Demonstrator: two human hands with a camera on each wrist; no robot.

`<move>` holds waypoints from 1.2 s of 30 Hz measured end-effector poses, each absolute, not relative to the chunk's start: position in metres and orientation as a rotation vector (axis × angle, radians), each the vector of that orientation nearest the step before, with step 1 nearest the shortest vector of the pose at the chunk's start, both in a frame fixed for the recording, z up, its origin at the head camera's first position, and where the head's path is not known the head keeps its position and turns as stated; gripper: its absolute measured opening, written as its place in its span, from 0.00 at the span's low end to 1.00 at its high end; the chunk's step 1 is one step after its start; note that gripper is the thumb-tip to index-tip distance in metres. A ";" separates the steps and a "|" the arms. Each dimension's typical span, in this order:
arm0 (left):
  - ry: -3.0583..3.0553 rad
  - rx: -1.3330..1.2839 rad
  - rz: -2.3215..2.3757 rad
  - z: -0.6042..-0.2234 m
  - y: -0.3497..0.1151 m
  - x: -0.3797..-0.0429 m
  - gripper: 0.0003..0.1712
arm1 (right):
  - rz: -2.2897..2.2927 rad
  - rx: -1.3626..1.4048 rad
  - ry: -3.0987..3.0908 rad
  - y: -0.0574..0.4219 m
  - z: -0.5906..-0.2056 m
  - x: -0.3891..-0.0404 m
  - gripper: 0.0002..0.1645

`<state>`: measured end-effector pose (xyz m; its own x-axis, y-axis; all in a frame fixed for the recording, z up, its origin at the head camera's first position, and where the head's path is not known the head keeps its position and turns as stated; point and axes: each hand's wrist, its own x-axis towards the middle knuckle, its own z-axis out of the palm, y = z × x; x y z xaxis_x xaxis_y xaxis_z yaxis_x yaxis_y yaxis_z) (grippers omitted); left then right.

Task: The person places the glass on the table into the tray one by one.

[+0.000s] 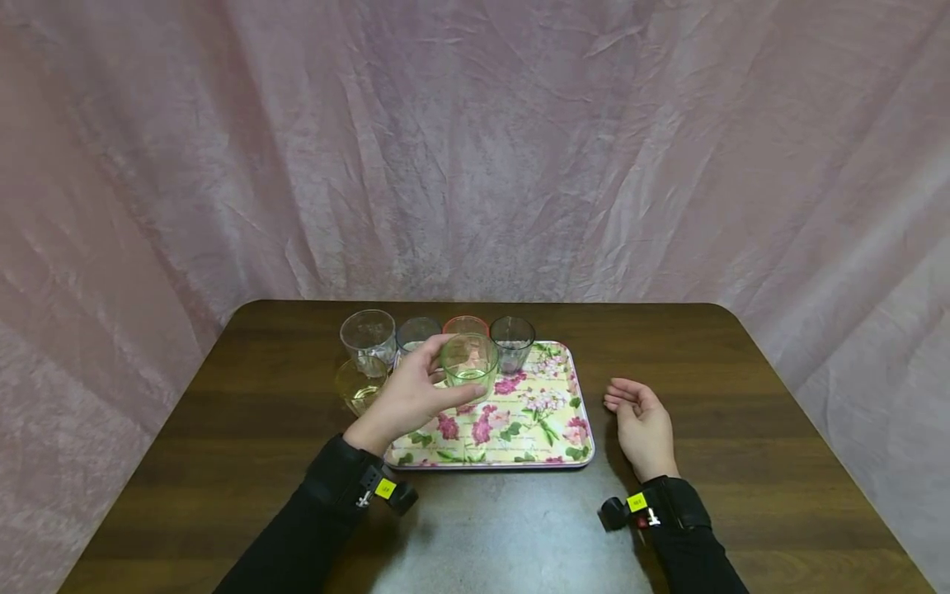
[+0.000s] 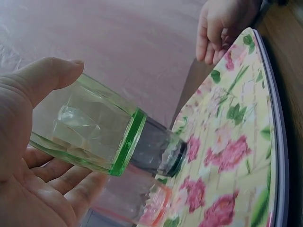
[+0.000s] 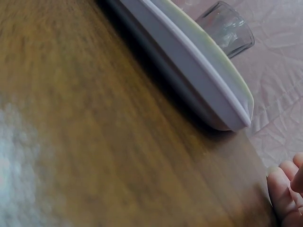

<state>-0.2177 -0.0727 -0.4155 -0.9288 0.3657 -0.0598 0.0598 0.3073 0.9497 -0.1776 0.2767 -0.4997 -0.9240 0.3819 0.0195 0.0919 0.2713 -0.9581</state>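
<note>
My left hand [image 1: 412, 394] grips a green-tinted drinking glass [image 1: 469, 365], thumb on one side and fingers on the other. In the left wrist view the thick green base of the glass [image 2: 127, 143] hangs above the flowered tray [image 1: 493, 445], apart from it. Along the tray's back edge stand a dark grey glass [image 1: 512, 345], a red-rimmed glass [image 1: 465, 322] and a bluish glass [image 1: 417, 330], the last partly hidden by my hand. Right of the tray, my right hand [image 1: 646, 429] is by the table with loosely curled fingers, holding nothing.
Left of the tray, a larger clear glass [image 1: 369, 334] and a yellowish glass [image 1: 359, 388] stand on the brown wooden table [image 1: 223, 429]; my left hand is close to the yellowish one. A pink curtain [image 1: 475, 165] hangs behind the table's back edge.
</note>
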 end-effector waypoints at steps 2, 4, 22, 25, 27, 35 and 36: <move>2.296 0.408 1.664 -0.417 -0.068 -0.220 0.58 | 1.705 -0.440 -2.293 0.277 -0.500 -0.178 0.22; 2.281 0.424 1.672 -0.418 -0.063 -0.223 0.57 | 1.707 -0.446 -2.289 0.277 -0.501 -0.178 0.21; 2.265 0.433 1.727 -0.436 -0.036 -0.225 0.52 | 1.684 -0.415 -2.289 0.277 -0.500 -0.178 0.20; 2.266 0.431 1.750 -0.442 -0.033 -0.223 0.52 | 1.678 -0.420 -2.300 0.277 -0.499 -0.177 0.20; 2.253 0.434 1.769 -0.445 -0.030 -0.222 0.53 | 1.686 -0.420 -2.289 0.276 -0.500 -0.177 0.20; 2.181 0.463 1.862 -0.453 -0.022 -0.222 0.48 | 1.685 -0.416 -2.271 0.276 -0.501 -0.177 0.20; 2.193 0.467 1.860 -0.454 -0.021 -0.222 0.47 | 1.688 -0.416 -2.270 0.276 -0.501 -0.177 0.20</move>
<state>-0.2217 -0.0211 -0.4536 -0.9234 0.3826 0.0316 0.0937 0.1447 0.9850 -0.1772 0.2755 -0.5013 -0.9189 0.3909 0.0531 0.0617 0.2753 -0.9594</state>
